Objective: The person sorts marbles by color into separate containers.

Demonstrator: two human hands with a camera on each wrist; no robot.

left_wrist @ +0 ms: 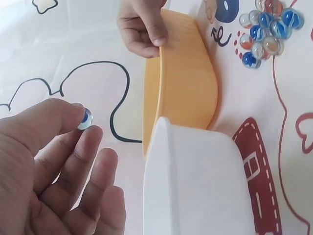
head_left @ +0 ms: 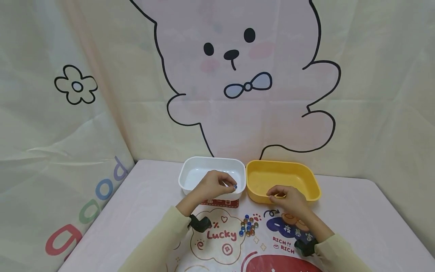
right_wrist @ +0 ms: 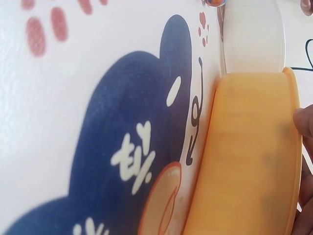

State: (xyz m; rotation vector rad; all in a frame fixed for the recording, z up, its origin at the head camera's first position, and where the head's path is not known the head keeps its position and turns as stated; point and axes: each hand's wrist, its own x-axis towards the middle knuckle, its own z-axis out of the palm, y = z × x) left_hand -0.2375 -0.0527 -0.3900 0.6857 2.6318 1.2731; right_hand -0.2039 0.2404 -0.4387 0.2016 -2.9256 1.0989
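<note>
In the head view my left hand (head_left: 215, 185) is over the white plastic box (head_left: 185, 177), pinching a blue-and-clear glass marble (left_wrist: 87, 118) between thumb and index finger. Its other fingers are loosely bent, as the left wrist view shows. My right hand (head_left: 289, 198) is at the near rim of the yellow plastic box (head_left: 256, 175). Its thumb (right_wrist: 304, 121) lies at the rim, with the other fingers on the inner side, partly hidden behind the wall. A small cluster of blue, brown and clear marbles (head_left: 249, 226) lies on the table in front of the boxes.
Both boxes stand side by side at the back of the table, near a cloth backdrop (head_left: 289, 124) with a bear drawing. A printed mat (head_left: 217, 245) covers the tabletop. Dark bands (head_left: 200, 223) circle both wrists.
</note>
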